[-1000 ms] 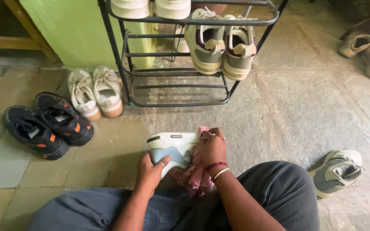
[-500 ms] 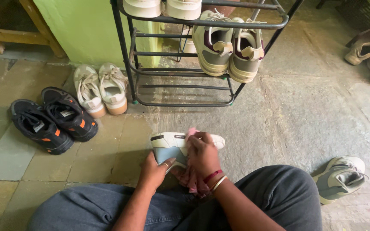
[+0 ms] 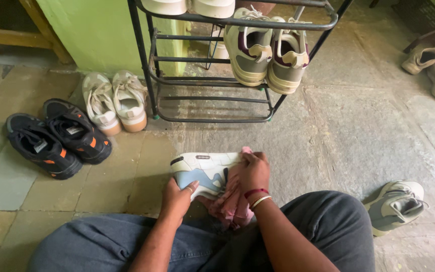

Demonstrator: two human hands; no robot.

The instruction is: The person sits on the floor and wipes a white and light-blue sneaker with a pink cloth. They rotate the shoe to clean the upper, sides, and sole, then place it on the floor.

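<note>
I see the white-and-blue sneaker (image 3: 205, 174) held over the lap: left hand (image 3: 176, 197) clasps its heel, right hand (image 3: 254, 172) presses a pink cloth (image 3: 231, 201) against its side. Beyond, the black shoe rack (image 3: 212, 80) holds two beige sneakers (image 3: 270, 50).

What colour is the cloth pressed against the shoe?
Pink; the cloth, under the right hand, shows best in the head view.

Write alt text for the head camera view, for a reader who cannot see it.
A seated person's left hand holds a white and light blue sneaker by its heel while the right hand presses a pink cloth against it. Ahead stands a black metal shoe rack holding sneakers; a black and orange pair sits on the stone floor to the left.
</note>
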